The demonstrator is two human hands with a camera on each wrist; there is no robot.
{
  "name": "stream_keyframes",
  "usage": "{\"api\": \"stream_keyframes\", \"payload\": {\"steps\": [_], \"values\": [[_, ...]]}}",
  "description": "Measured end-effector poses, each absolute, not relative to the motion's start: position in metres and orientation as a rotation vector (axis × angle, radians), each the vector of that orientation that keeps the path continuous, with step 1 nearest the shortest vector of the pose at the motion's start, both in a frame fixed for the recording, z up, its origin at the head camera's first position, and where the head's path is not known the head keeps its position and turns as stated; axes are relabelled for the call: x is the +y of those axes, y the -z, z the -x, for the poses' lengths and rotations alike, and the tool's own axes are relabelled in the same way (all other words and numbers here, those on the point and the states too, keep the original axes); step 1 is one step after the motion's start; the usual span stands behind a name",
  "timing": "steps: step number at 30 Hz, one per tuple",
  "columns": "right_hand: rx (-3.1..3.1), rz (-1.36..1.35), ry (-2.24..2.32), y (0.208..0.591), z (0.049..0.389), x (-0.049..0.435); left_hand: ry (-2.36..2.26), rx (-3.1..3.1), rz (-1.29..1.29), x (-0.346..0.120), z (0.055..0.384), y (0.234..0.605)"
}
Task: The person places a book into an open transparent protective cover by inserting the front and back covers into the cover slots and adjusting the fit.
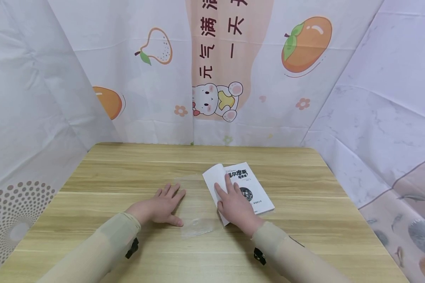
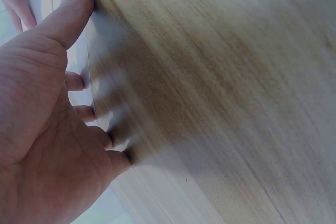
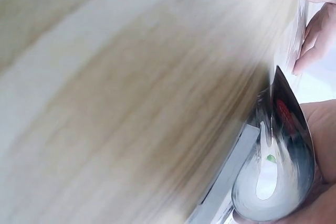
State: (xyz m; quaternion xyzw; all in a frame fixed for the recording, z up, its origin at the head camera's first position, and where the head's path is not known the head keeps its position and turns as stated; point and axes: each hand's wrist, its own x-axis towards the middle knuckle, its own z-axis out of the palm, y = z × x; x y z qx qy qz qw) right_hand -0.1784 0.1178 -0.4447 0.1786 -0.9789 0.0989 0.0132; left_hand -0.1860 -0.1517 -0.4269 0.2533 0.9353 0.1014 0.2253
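A book lies on the table with a white title page showing, printed with dark characters and a round picture. Its front cover is turned to the left, white inside; from low down in the right wrist view its glossy dark outer side curves upward. My right hand lies over the turned cover, fingers extended and touching it. A clear plastic sheet stretches left from the cover. At the sheet's left edge my left hand rests with fingers spread, fingertips down on it.
The wood-grain table reaches back to a hanging cloth printed with fruit and a cartoon animal. More cloths hang at the left and right sides.
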Motion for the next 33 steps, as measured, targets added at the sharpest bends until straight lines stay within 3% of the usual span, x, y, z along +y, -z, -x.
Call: {"api": "stream_keyframes", "payload": {"steps": [33], "values": [[-3.034, -0.517, -0.247, 0.4493, 0.1772, 0.1089, -0.298, 2.573, -0.701, -0.152, 0.1868, 0.4281]]}}
